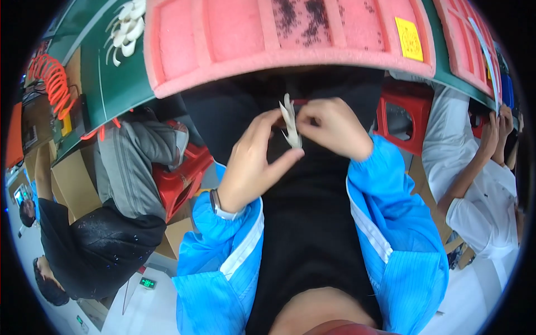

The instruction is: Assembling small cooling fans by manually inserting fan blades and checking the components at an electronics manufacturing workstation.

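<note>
A small off-white piece with several thin curved prongs (290, 124) is upright between the thumb and fingers of my left hand (248, 159), above my lap. My right hand (335, 127) is close beside its right side, fingers curled in a pinch. What those fingertips hold, if anything, is too small to make out. In front of both hands lies a pink foam tray (237, 60) with divided compartments. Many tiny black parts (304, 19) are scattered in its middle and right sections.
Similar off-white curved pieces (127, 30) are heaped on the green table (120, 84) at the far left. A yellow label (409, 38) sits on the tray. Co-workers sit on both sides; one at right touches another pink tray (466, 42). Red stools (405, 114) stand beside me.
</note>
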